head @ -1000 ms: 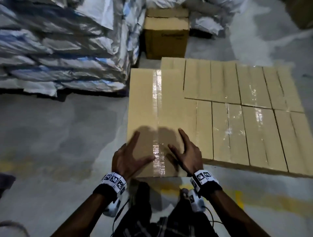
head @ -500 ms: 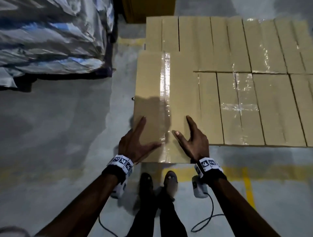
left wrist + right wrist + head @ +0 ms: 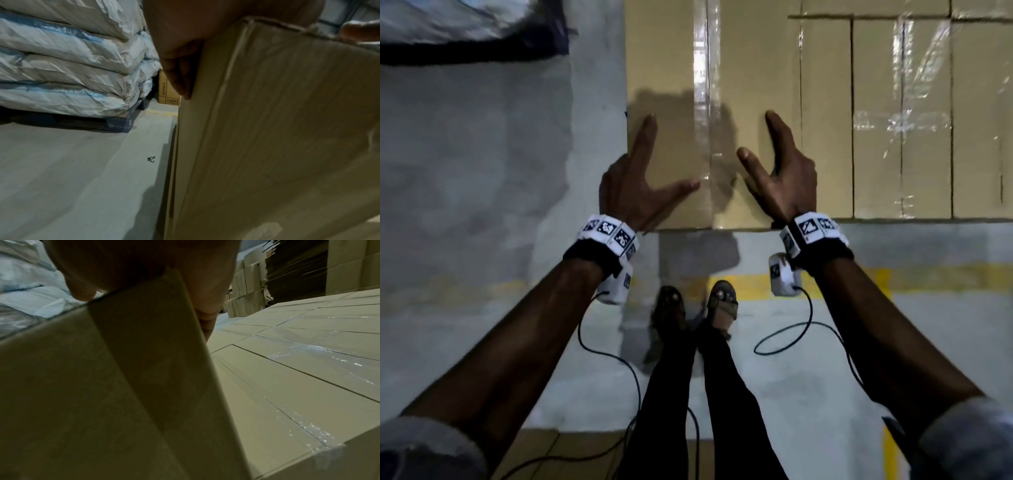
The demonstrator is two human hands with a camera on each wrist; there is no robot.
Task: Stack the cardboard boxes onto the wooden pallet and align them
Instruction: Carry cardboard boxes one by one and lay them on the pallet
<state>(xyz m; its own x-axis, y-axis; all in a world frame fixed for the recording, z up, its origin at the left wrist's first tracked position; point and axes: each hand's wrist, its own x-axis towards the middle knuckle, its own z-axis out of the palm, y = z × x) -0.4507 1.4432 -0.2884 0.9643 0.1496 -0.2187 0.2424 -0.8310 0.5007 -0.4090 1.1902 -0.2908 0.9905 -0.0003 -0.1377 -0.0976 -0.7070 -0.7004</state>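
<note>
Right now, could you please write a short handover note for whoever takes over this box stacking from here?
Left hand: open, flat on the top box by its left edge, thumb spread.
Right hand: open, flat on the same box to the right of its tape seam, thumb spread.
Things: the top box sits on the left end of the layer of taped boxes. The pallet itself is hidden under the boxes.
Done: the lower layer looks filled and even; this box is placed on top.
Left: square the box to the layer's left and front edges, then add further boxes. A single box stands beyond the sacks.
</note>
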